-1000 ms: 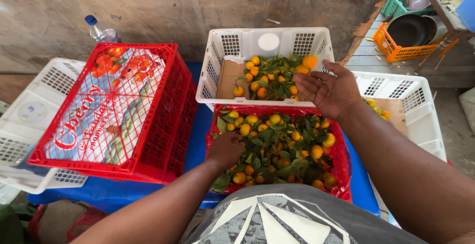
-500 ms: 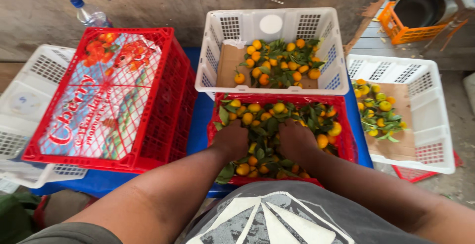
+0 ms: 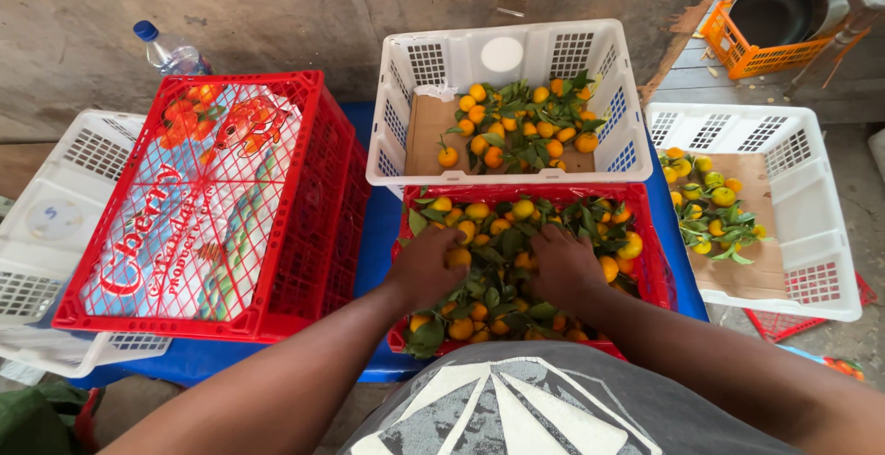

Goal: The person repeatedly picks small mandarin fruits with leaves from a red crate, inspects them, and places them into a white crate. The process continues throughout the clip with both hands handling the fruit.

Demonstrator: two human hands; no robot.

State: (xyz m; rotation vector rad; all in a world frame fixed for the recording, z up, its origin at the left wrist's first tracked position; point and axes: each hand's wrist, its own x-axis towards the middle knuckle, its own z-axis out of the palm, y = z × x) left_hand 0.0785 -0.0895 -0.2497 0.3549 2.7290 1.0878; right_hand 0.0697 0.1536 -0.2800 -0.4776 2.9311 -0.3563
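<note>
Mandarins, near crate: small orange fruit point(image 3: 460, 328) with stems and green leaves point(image 3: 502, 282), heaped in the red crate point(image 3: 656, 271) just in front of the person; pile reaches about rim level.
Left hand point(image 3: 426, 266): palm down on the left part of the heap, fingers point(image 3: 449, 238) curled down among leaves and fruit; one mandarin shows at the fingertips, but whether it is pinched I cannot tell.
Right hand point(image 3: 562, 266): palm down, just right of the left hand, fingers point(image 3: 553, 238) slightly spread and pushed into the foliage; tips hidden, grip cannot be told.
Fruit relative to fingers: directly under and around both hands, touching them; loose fruit lies far, left and right of the knuckles.
Judged reason for hand pose: flat, burrowing hands suit feeling through leafy fruit rather than lifting one piece.
Far white crate point(image 3: 502, 54): cardboard-lined, partly filled with orange mandarins, touching the far rim of the red crate.
Right white crate point(image 3: 811, 178): cardboard-lined, fewer and greener-yellow fruit; judged a separate lot by colour.
Left red crate point(image 3: 313, 197): upturned, printed liner inside, resting on a white crate point(image 3: 55, 197).
Counter point(image 3: 378, 234): blue surface under the crates.
Water bottle point(image 3: 166, 49): far left, behind the upturned crate.
</note>
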